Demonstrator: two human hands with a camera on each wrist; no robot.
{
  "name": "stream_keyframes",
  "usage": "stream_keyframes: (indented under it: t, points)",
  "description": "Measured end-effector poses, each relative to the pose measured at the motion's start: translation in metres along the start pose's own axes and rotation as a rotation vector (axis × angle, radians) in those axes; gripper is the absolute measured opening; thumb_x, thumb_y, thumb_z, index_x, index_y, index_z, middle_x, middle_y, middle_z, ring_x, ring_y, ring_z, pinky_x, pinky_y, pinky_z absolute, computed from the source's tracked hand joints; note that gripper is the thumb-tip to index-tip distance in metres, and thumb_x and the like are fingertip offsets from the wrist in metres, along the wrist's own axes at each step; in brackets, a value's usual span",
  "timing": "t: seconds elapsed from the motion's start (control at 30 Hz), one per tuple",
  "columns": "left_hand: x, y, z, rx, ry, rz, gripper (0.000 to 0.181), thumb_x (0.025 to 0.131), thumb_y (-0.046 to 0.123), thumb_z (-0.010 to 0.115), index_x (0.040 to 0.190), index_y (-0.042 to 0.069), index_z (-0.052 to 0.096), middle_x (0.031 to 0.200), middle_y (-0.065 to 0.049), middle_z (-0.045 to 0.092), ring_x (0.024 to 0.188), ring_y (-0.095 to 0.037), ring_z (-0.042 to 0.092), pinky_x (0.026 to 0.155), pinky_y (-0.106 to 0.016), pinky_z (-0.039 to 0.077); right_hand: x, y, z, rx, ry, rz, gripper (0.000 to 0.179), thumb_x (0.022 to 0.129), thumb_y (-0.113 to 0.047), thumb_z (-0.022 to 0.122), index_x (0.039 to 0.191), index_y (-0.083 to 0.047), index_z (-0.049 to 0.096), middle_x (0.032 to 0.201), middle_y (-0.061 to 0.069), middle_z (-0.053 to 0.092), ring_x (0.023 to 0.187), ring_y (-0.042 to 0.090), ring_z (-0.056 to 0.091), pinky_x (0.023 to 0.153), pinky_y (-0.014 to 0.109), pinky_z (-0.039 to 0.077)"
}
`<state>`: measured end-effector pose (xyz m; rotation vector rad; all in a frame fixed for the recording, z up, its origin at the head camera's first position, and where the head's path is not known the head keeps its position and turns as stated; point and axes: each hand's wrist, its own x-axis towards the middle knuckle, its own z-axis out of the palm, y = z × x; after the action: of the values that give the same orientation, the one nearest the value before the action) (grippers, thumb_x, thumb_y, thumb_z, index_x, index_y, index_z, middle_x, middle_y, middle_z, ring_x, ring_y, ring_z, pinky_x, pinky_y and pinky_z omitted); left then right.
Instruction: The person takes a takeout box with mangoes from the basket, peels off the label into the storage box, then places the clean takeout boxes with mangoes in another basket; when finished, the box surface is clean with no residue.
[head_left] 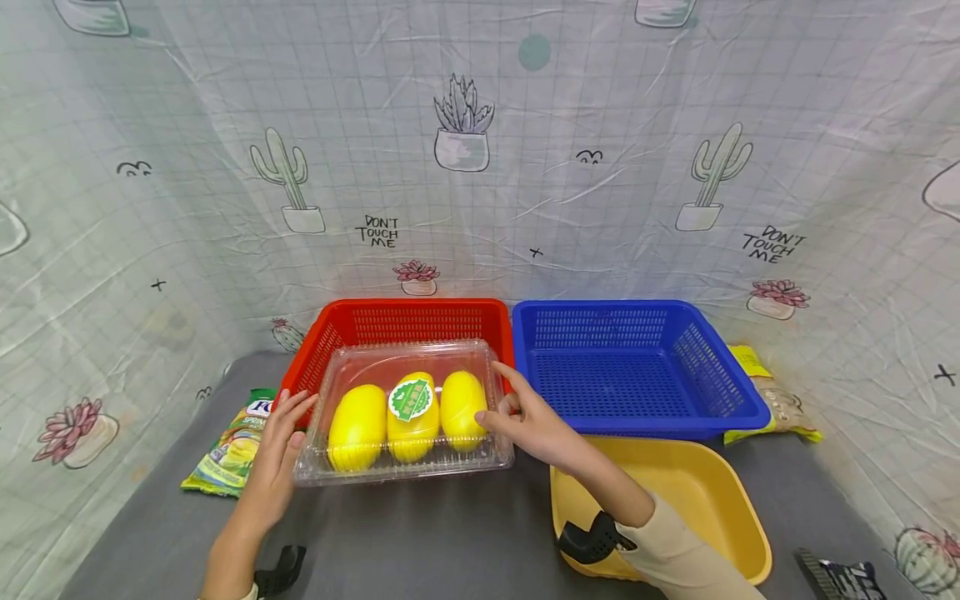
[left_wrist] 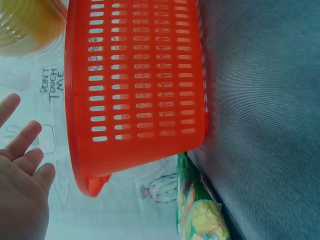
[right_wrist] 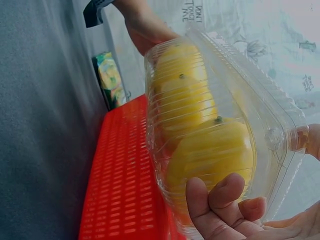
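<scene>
A clear plastic clamshell box (head_left: 378, 360) with three yellow oval fruits (head_left: 357, 425) inside is held tilted in front of the red basket (head_left: 416, 312), overlapping it in the head view. A round green and white sticker (head_left: 412, 400) is on its middle. My right hand (head_left: 528, 421) grips the box's right side; several fingertips (right_wrist: 227, 192) curl against its ribbed wall in the right wrist view. On the left side my left hand (head_left: 273, 458) lies along the edge with fingers extended. Its fingers (left_wrist: 25, 140) look spread in the left wrist view, below the box.
A blue basket (head_left: 637, 425) stands right of the red one, with a yellow tub (head_left: 690, 492) before it. A green and yellow packet (head_left: 228, 454) lies at left, another yellow packet (head_left: 780, 408) at right. A black packet (head_left: 843, 575) lies front right. A patterned cloth (head_left: 540, 167) hangs behind.
</scene>
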<state>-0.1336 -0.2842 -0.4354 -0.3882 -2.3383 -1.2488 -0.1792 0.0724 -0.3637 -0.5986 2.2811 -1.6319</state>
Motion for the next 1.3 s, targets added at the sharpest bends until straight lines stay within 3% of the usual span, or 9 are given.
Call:
stream_keyframes:
  t: [0.27, 0.33, 0.4, 0.47, 0.53, 0.7, 0.9, 0.97, 1.3]
  points:
    - [-0.011, 0.007, -0.003, 0.026, -0.058, -0.018, 0.045, 0.101, 0.008, 0.041, 0.147, 0.011, 0.043, 0.151, -0.014, 0.032, 0.149, -0.026, 0.008, 0.106, -0.076, 0.014, -0.012, 0.002, 0.002, 0.023, -0.002, -0.022, 0.078, 0.092, -0.020, 0.065, 0.154, -0.008, 0.019, 0.076, 0.004, 0.044, 0.061, 0.012, 0.039, 0.054, 0.019, 0.037]
    - [-0.014, 0.009, -0.003, 0.030, -0.065, -0.004, 0.046, 0.101, 0.007, 0.040, 0.147, 0.013, 0.042, 0.151, -0.012, 0.033, 0.148, -0.023, 0.009, 0.115, -0.061, 0.016, -0.015, 0.002, 0.003, 0.029, 0.000, -0.016, 0.078, 0.092, -0.020, 0.065, 0.154, -0.008, 0.020, 0.077, 0.004, 0.043, 0.060, 0.011, 0.039, 0.053, 0.018, 0.037]
    - [-0.016, 0.012, -0.003, 0.030, -0.066, 0.031, 0.046, 0.101, 0.005, 0.039, 0.147, 0.011, 0.042, 0.151, -0.013, 0.033, 0.147, -0.019, 0.012, 0.120, -0.039, 0.015, -0.019, 0.002, 0.004, 0.032, 0.001, -0.012, 0.078, 0.092, -0.020, 0.066, 0.154, -0.008, 0.020, 0.077, 0.005, 0.044, 0.060, 0.011, 0.039, 0.053, 0.018, 0.037]
    - [-0.018, 0.014, -0.002, 0.032, -0.062, 0.074, 0.046, 0.100, 0.004, 0.039, 0.146, 0.008, 0.043, 0.150, -0.014, 0.034, 0.145, -0.014, 0.017, 0.114, -0.018, 0.015, -0.023, 0.003, 0.004, 0.036, 0.001, -0.013, 0.078, 0.091, -0.020, 0.066, 0.154, -0.008, 0.020, 0.077, 0.005, 0.043, 0.059, 0.011, 0.038, 0.052, 0.018, 0.035]
    - [-0.021, 0.016, -0.003, 0.037, -0.068, 0.105, 0.047, 0.099, 0.003, 0.040, 0.146, 0.007, 0.043, 0.150, -0.014, 0.034, 0.141, -0.009, 0.021, 0.108, -0.009, 0.016, -0.027, 0.004, 0.004, 0.046, -0.004, -0.016, 0.079, 0.092, -0.019, 0.066, 0.154, -0.008, 0.020, 0.077, 0.005, 0.042, 0.058, 0.010, 0.037, 0.051, 0.018, 0.034]
    - [-0.028, 0.019, -0.004, 0.029, -0.085, 0.147, 0.048, 0.097, 0.000, 0.041, 0.145, 0.005, 0.042, 0.149, -0.008, 0.035, 0.137, -0.006, 0.026, 0.108, -0.009, 0.019, -0.038, 0.009, 0.005, 0.111, -0.031, -0.036, 0.081, 0.093, -0.017, 0.067, 0.155, -0.009, 0.016, 0.078, 0.005, 0.041, 0.055, 0.008, 0.037, 0.051, 0.019, 0.035]
    - [-0.025, 0.015, -0.002, -0.051, -0.029, 0.311, 0.042, 0.099, -0.001, 0.036, 0.140, -0.009, 0.043, 0.144, -0.015, 0.041, 0.130, -0.013, 0.038, 0.105, -0.015, 0.030, -0.047, 0.014, 0.012, 0.199, -0.029, -0.082, 0.082, 0.093, -0.013, 0.066, 0.155, -0.008, 0.013, 0.080, 0.005, 0.037, 0.054, 0.006, 0.035, 0.054, 0.018, 0.037]
    - [-0.025, 0.015, -0.002, -0.076, -0.021, 0.338, 0.041, 0.100, 0.001, 0.035, 0.138, -0.011, 0.043, 0.143, -0.016, 0.042, 0.128, -0.014, 0.040, 0.103, -0.016, 0.033, -0.050, 0.016, 0.015, 0.218, -0.023, -0.079, 0.082, 0.092, -0.012, 0.067, 0.155, -0.009, 0.014, 0.080, 0.005, 0.035, 0.054, 0.005, 0.034, 0.055, 0.017, 0.037]
    - [-0.046, 0.016, -0.006, -0.104, -0.028, 0.346, 0.040, 0.095, -0.001, 0.042, 0.132, -0.013, 0.048, 0.141, -0.016, 0.047, 0.129, -0.016, 0.043, 0.100, -0.015, 0.038, -0.071, 0.024, 0.026, 0.303, -0.048, -0.042, 0.081, 0.093, -0.012, 0.066, 0.154, -0.007, 0.013, 0.081, 0.004, 0.041, 0.053, 0.005, 0.039, 0.056, 0.016, 0.041]
